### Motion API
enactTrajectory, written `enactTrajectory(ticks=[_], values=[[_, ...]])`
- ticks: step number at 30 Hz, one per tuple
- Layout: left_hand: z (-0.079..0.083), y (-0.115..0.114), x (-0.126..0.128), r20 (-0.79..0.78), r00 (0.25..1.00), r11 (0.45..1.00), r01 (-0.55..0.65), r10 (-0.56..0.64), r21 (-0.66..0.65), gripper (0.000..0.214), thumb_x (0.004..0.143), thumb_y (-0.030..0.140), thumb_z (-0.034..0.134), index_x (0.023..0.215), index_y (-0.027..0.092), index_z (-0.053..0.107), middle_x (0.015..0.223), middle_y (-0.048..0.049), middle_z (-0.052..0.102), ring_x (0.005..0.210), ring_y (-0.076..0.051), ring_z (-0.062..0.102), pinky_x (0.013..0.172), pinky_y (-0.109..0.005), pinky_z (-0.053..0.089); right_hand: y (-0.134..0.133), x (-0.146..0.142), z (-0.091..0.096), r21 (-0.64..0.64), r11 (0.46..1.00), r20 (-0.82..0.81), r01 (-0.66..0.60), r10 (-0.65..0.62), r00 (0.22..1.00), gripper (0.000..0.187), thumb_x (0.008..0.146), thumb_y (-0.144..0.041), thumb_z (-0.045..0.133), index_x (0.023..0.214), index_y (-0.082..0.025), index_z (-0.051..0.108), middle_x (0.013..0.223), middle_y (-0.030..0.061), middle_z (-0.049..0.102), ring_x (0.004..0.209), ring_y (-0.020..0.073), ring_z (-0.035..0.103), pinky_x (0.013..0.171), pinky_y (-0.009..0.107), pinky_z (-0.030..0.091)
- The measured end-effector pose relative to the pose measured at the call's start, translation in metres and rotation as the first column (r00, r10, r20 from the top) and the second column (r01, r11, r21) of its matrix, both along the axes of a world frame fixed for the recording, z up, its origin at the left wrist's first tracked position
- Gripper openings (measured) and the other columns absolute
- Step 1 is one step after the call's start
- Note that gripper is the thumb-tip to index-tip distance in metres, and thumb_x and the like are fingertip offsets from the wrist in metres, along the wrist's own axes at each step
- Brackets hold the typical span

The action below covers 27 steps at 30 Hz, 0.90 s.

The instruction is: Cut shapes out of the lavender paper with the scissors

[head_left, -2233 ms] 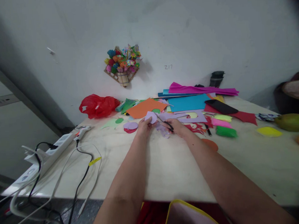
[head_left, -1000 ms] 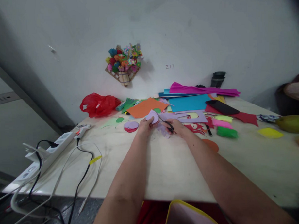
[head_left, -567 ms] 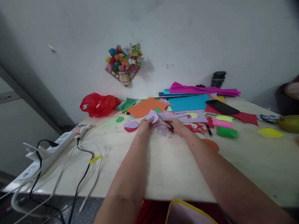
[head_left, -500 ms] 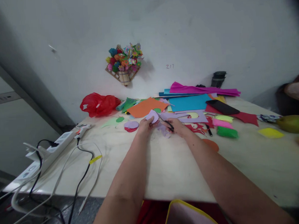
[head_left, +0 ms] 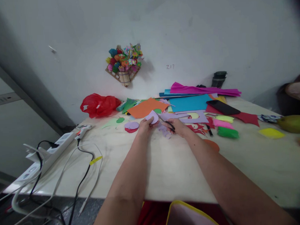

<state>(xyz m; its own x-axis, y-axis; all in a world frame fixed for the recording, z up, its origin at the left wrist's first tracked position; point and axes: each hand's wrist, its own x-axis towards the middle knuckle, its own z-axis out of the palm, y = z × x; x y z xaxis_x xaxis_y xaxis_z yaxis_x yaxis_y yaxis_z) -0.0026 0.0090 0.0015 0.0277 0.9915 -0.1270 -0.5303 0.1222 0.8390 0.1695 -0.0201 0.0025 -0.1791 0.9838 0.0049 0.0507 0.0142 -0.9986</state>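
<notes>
My left hand (head_left: 146, 125) pinches a lilac paper piece (head_left: 153, 117) with a rounded outline. In my right hand (head_left: 178, 126) is a pair of scissors with dark handles (head_left: 171, 126), its blades pointing left to the edge of that paper. Thin lilac scraps (head_left: 164, 131) lie on the table below the blades. Left of my left hand, a lilac paper disc (head_left: 131, 125) rests partly over a red one (head_left: 131, 130). Behind my right hand lies a lilac sheet with cut-outs (head_left: 201, 117).
Orange (head_left: 148, 108) and blue sheets (head_left: 188, 103) lie at the back. A red plastic bag (head_left: 99, 105) sits back left, a black phone (head_left: 223, 107) right. Green (head_left: 228, 132) and yellow packets (head_left: 271, 133) lie right. A power strip (head_left: 50, 155) with cables runs along the left edge.
The lilac paper has tilted very slightly in my left hand, and the hanging scraps below the scissors have shifted a little. Everything else looks the same.
</notes>
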Motion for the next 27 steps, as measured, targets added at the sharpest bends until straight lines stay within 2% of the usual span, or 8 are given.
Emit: enactTrajectory(ticks=[4, 9, 18, 22, 27], values=[[-0.0017, 0.0014, -0.0009, -0.015, 1.000, 1.000, -0.009, 0.008, -0.004, 0.024, 0.089, 0.006, 0.063, 0.112, 0.002, 0.070, 0.088, -0.0166, 0.078, 0.066, -0.020, 0.075, 0.060, -0.027, 0.062, -0.0003, 0.0008, 0.0004, -0.001, 1.000, -0.005, -0.003, 0.003, 1.000, 0.034, 0.070, -0.035, 0.084, 0.063, -0.018, 0.055, 0.041, -0.0045, 0.051, 0.034, 0.0068, 0.039, 0.034, 0.019, 0.028], [-0.0004, 0.0009, -0.0003, -0.024, 0.999, 1.000, -0.030, 0.030, -0.010, 0.023, 0.090, 0.006, 0.062, 0.111, 0.002, 0.070, 0.090, -0.0176, 0.078, 0.073, -0.022, 0.077, 0.065, -0.029, 0.063, -0.0024, 0.0006, 0.0038, -0.016, 1.000, 0.006, -0.007, 0.007, 1.000, 0.033, 0.072, -0.035, 0.081, 0.063, -0.019, 0.054, 0.041, -0.0041, 0.050, 0.034, 0.0068, 0.038, 0.034, 0.020, 0.027], [0.0000, 0.0008, 0.0004, 0.019, 0.999, 0.999, -0.049, 0.049, -0.001, 0.019, 0.089, 0.003, 0.064, 0.107, 0.004, 0.068, 0.082, -0.0128, 0.076, 0.064, -0.019, 0.074, 0.059, -0.026, 0.062, -0.0041, 0.0004, 0.0035, -0.061, 0.998, 0.032, -0.004, 0.006, 0.999, 0.028, 0.073, -0.033, 0.078, 0.067, -0.018, 0.055, 0.042, -0.0044, 0.051, 0.033, 0.0067, 0.039, 0.034, 0.018, 0.024], [-0.0030, 0.0016, -0.0004, 0.017, 1.000, 1.000, -0.023, 0.023, 0.006, 0.025, 0.087, 0.004, 0.068, 0.112, 0.006, 0.068, 0.085, -0.0129, 0.077, 0.068, -0.020, 0.076, 0.060, -0.026, 0.064, -0.0010, 0.0011, -0.0005, -0.063, 0.998, 0.017, -0.021, 0.022, 1.000, 0.028, 0.073, -0.034, 0.077, 0.067, -0.019, 0.054, 0.043, -0.0036, 0.052, 0.032, 0.0075, 0.040, 0.032, 0.019, 0.022], [-0.0043, 0.0019, -0.0015, -0.018, 1.000, 1.000, 0.016, -0.016, 0.017, 0.023, 0.088, 0.005, 0.066, 0.111, 0.005, 0.069, 0.093, -0.0163, 0.078, 0.075, -0.022, 0.078, 0.064, -0.028, 0.065, -0.0035, -0.0003, 0.0026, -0.059, 0.998, 0.017, -0.013, 0.014, 1.000, 0.029, 0.073, -0.034, 0.077, 0.066, -0.019, 0.053, 0.044, -0.0034, 0.054, 0.032, 0.0069, 0.041, 0.032, 0.019, 0.021]])
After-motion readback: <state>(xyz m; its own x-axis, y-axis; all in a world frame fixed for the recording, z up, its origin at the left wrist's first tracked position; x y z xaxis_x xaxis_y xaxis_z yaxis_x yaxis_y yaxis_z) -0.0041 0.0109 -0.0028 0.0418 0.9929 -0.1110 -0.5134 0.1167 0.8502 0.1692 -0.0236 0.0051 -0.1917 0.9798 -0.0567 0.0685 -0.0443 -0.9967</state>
